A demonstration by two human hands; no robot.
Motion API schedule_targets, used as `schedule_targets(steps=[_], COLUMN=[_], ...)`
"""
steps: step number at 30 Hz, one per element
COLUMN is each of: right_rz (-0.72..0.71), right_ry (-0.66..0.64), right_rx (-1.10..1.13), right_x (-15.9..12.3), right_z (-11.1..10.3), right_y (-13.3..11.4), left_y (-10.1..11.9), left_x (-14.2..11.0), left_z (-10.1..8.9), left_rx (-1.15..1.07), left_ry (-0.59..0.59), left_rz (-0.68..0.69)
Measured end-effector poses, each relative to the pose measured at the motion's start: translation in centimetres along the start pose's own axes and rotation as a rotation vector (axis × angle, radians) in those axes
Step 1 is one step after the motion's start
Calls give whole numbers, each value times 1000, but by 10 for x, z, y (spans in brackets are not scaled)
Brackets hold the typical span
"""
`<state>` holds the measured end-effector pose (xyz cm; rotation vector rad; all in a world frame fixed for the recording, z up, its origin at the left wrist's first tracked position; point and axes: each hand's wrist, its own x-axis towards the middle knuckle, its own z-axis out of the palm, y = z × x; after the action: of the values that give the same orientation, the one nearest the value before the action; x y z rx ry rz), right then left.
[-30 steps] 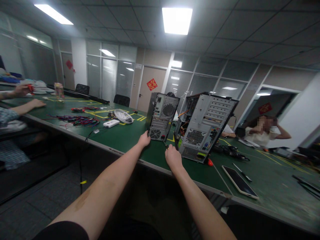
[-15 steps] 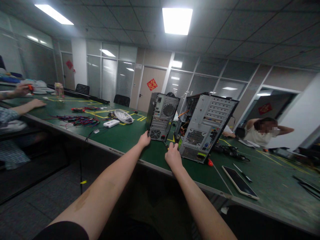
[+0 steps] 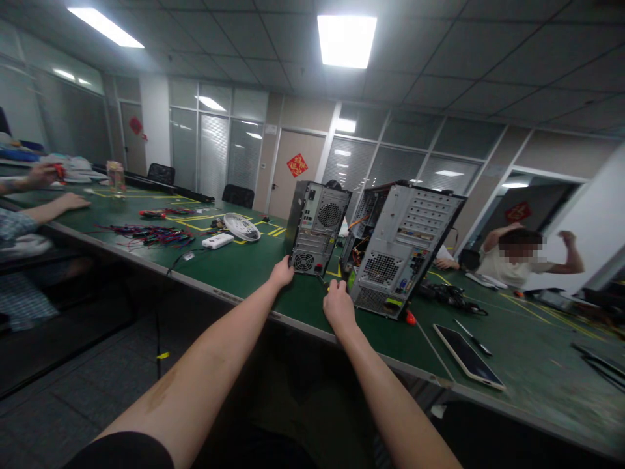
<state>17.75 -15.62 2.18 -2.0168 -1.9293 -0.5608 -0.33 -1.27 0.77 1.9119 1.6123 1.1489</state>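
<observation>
The smaller computer tower (image 3: 319,225) stands upright on the green table with its back panel facing me. My left hand (image 3: 282,272) grips its lower left edge; the fingertips are hidden behind the case. In my closed right hand (image 3: 338,303) is a screwdriver (image 3: 322,283), its thin dark shaft angled up and left to the tower's lower right corner. Most of the handle is covered by my fingers, and whether the tip touches a screw is too small to tell. A larger computer tower (image 3: 407,247) with an open left side stands just right of my right hand.
Left on the table (image 3: 234,273) lie bundled coloured wires (image 3: 151,236), a white power strip (image 3: 217,241) and a white round basket (image 3: 241,227). A phone (image 3: 469,355), a pen (image 3: 473,337) and black cables (image 3: 452,296) lie right. Co-workers sit at both ends.
My hands and both towers look nearly unmoved; my right hand has shifted very slightly. At the right, the co-worker's raised arm has moved away from the head.
</observation>
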Motion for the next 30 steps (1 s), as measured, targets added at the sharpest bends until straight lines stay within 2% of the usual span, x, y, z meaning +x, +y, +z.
schedule_targets(steps=[30], right_rz=[3], right_ry=[18], right_rx=[-41], right_x=[-2], right_z=[-2], right_y=[0], left_y=[1], left_x=[-1], left_z=[0], left_rx=[10], left_ry=[-19], left_rz=[-13])
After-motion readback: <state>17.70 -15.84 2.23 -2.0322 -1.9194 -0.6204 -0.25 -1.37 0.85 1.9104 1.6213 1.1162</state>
